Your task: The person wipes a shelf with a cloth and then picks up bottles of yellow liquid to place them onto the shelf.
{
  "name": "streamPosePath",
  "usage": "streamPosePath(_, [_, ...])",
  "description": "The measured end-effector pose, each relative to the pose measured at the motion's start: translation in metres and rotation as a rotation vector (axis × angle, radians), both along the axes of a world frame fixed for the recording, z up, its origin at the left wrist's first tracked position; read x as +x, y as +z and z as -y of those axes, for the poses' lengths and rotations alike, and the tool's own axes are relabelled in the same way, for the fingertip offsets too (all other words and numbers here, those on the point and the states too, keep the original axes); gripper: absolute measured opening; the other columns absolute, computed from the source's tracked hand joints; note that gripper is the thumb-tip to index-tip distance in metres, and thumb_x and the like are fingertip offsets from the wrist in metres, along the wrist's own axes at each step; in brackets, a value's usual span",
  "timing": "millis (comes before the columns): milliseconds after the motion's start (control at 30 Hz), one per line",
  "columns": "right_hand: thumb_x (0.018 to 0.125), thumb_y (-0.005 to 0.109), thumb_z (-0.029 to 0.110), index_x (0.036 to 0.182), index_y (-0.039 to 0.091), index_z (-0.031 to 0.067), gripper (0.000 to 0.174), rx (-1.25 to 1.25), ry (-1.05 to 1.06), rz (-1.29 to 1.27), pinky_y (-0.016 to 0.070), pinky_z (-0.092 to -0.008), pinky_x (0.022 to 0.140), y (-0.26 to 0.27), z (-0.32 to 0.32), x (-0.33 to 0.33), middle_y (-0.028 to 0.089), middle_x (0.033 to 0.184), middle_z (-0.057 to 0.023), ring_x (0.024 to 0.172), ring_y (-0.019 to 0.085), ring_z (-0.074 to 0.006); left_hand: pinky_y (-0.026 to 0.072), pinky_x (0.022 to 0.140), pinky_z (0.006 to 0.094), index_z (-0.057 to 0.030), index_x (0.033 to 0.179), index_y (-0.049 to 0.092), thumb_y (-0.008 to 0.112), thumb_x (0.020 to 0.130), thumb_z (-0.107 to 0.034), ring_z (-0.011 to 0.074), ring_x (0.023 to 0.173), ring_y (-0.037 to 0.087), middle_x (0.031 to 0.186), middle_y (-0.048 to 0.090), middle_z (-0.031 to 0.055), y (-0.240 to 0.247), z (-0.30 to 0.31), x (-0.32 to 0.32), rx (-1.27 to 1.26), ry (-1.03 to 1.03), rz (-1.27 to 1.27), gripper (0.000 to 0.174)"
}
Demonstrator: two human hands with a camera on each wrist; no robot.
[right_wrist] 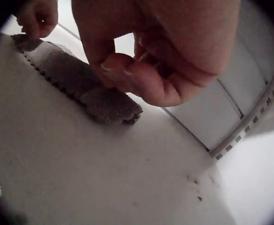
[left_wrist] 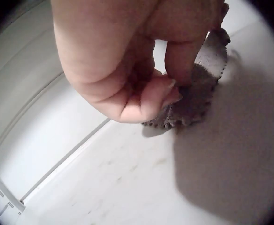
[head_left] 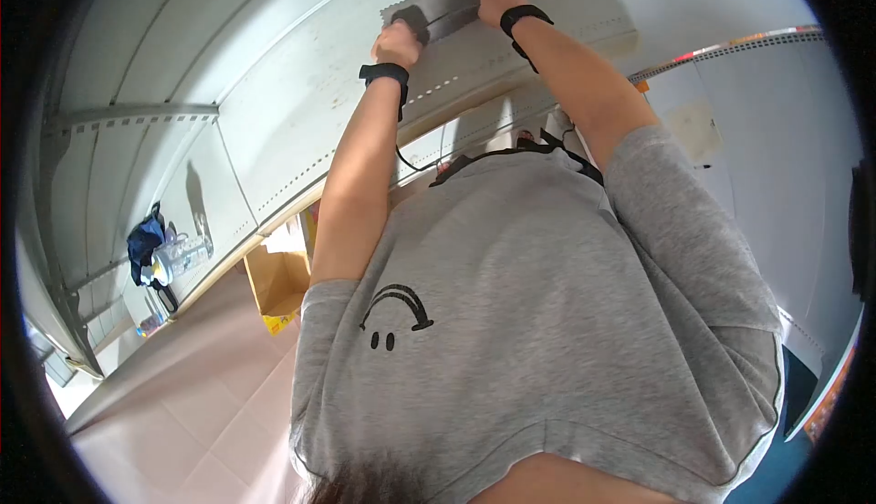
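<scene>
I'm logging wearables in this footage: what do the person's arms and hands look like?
The left hand and right hand are ungloved. A black left wrist strap and a black right wrist strap circle the wrists. A thin black cable runs by the left forearm. Short grey T-shirt sleeves leave the forearms bare.

Gray cloth [head_left: 447,7] flat on wht shelf panel [head_left: 301,112]

The left arm [head_left: 358,176] and right arm [head_left: 575,75] stretch nearly straight toward the top of the head view. The left hand [head_left: 397,43] sits at upper centre, thumb and forefinger curled into a pinch. The right hand [head_left: 497,0], near it and slightly higher, pinches likewise.
</scene>
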State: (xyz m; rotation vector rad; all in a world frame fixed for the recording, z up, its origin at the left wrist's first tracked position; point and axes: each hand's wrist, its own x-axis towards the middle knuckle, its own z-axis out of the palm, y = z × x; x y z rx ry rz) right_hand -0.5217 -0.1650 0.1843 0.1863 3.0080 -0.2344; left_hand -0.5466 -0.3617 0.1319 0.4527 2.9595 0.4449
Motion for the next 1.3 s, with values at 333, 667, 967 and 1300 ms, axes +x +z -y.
streamPosePath(333, [0.075,0.048,0.016,0.097,0.052,0.0017,0.026,-0.078,-0.158,0.094,0.0443,-0.0426,0.075,-0.022,-0.141,0.025,0.056,0.097,-0.0185,0.088,0.054,-0.0323,0.0460,0.073,0.0381,-0.0022,0.081,0.056,0.052,0.070,-0.017,0.0306,0.084,0.056,0.082,0.059,0.0186,0.012,-0.138,0.005,-0.048,-0.175,-0.071,0.018])
streamPosePath(667, [0.074,0.049,0.018,0.089,0.053,0.0018,0.023,-0.070,-0.068,0.022,0.0438,-0.0416,0.073,-0.019,-0.174,0.040,0.057,0.087,-0.0179,0.085,0.054,-0.0330,0.0471,0.073,0.0399,-0.0037,0.093,0.055,0.055,0.073,-0.023,0.0315,0.085,0.057,0.092,0.057,0.0178,0.004,-0.170,0.005,-0.118,-0.136,0.030,0.028])
streamPosePath(967, [0.068,0.051,0.018,0.080,0.055,0.0069,0.016,-0.160,0.172,0.016,0.0433,-0.0406,0.065,-0.010,-0.100,0.076,0.058,0.079,-0.0139,0.075,0.054,-0.0322,0.0482,0.065,0.0411,-0.0046,0.076,0.056,0.053,0.070,-0.019,0.0331,0.072,0.058,0.087,0.057,0.0185,0.025,-0.057,0.080,-0.019,-0.193,0.006,0.016])
streamPosePath(1300, [0.069,0.048,0.003,0.076,0.060,-0.0008,0.015,-0.024,0.306,-0.089,0.0485,-0.0401,0.069,-0.005,0.016,-0.008,0.059,0.085,-0.0199,0.079,0.059,-0.0329,0.0492,0.065,0.0373,-0.0048,0.084,0.057,0.050,0.070,-0.014,0.0305,0.083,0.058,0.090,0.058,0.0182,0.011,0.018,0.008,-0.237,0.189,-0.014,0.018])
